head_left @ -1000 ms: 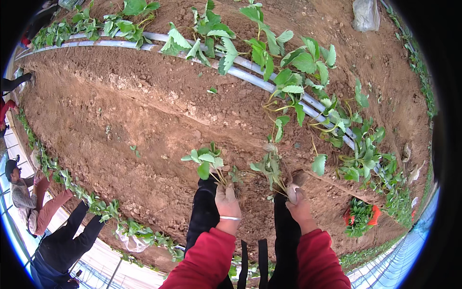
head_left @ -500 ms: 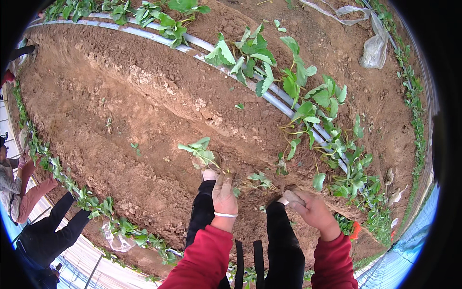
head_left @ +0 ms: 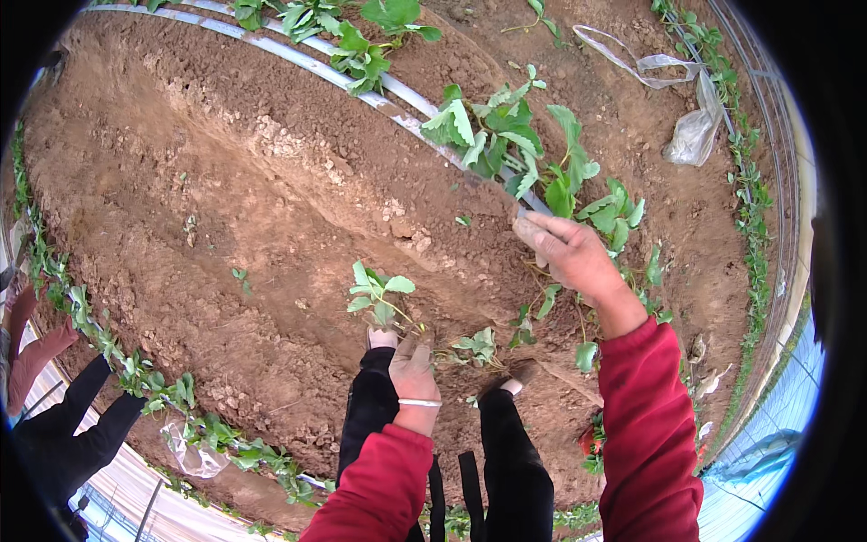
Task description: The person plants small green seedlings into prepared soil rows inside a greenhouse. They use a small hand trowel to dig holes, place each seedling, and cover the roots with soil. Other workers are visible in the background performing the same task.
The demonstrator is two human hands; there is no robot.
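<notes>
My left hand (head_left: pixel 414 366), with a white band at the wrist, is closed on a strawberry seedling (head_left: pixel 383 287) by its lower stems, low over the soil between my feet. My right hand (head_left: pixel 573 257) is closed and reaches to the pair of grey pipes (head_left: pixel 397 112) beside the planted row. A narrow, soil-coloured piece shows at its fingertips, too blurred to name. Another strawberry seedling (head_left: pixel 479 345) lies on the ground just right of my left hand. Leafy strawberry plants (head_left: pixel 506 126) grow along the pipes, close to my right hand.
Bare brown soil (head_left: pixel 208 298) slopes in a furrow to the left. A clear plastic bag (head_left: pixel 695 131) lies at the upper right, another plastic bag (head_left: pixel 194 452) at the lower left. Beyond the left plant row (head_left: pixel 135 370), a person in black trousers (head_left: pixel 77 425) is partly visible.
My right hand has gone up and away from beside my right foot to the pipes. My left hand still holds the seedling, whose leaves have turned more upright. The view has shifted slightly.
</notes>
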